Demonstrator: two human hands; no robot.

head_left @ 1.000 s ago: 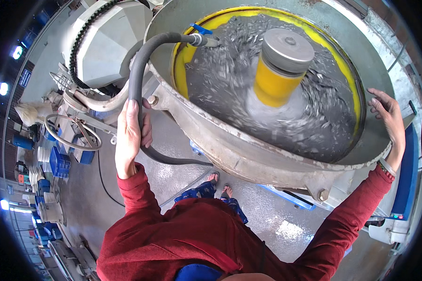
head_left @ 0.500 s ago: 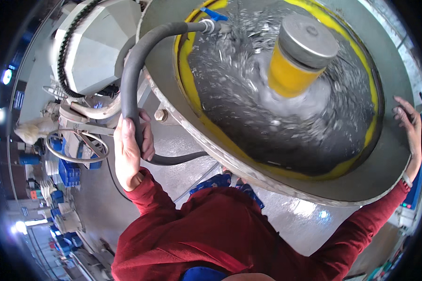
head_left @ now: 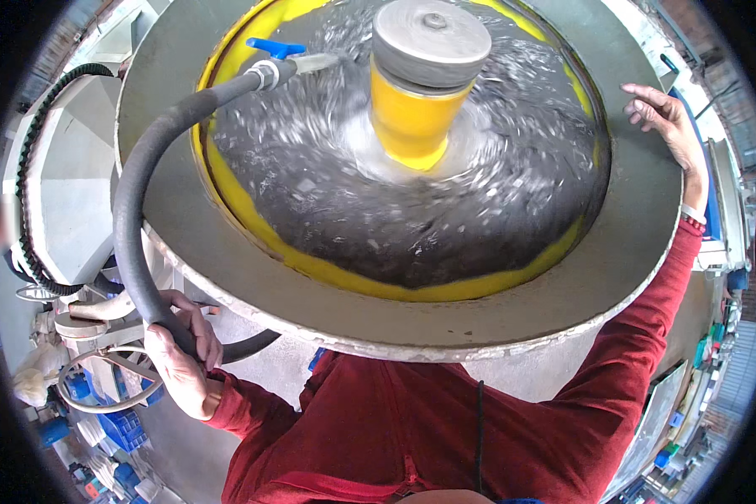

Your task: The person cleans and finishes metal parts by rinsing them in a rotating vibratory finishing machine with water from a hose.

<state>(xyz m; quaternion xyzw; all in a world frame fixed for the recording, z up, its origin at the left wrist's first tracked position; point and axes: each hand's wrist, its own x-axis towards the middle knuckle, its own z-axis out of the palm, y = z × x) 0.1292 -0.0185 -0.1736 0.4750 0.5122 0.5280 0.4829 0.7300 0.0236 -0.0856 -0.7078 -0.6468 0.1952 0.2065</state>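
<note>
My left hand (head_left: 181, 353) is wrapped around a dark grey rubber hose (head_left: 134, 206) outside the left rim of a large round tub. The hose arches over the rim and ends in a metal fitting with a blue valve handle (head_left: 275, 48) above the tub. Small pale pieces swirl, blurred, in the grey mass (head_left: 344, 218) around a yellow centre post (head_left: 412, 113) with a grey metal cap (head_left: 433, 42). My right hand (head_left: 665, 122) is at the tub's right side, its fingers apart and holding nothing. Its forearm lies along the outer rim (head_left: 479, 336).
Left of the tub stand a pale angular drum (head_left: 71, 181) and a handwheel (head_left: 109, 382). Blue crates (head_left: 122, 428) and other containers crowd the floor at lower left. The wide grey flange of the tub fills the space before my body.
My view has turned right, so the tub sits further left and higher. My left hand still grips the hose; my right hand stays at the tub's right side.
</note>
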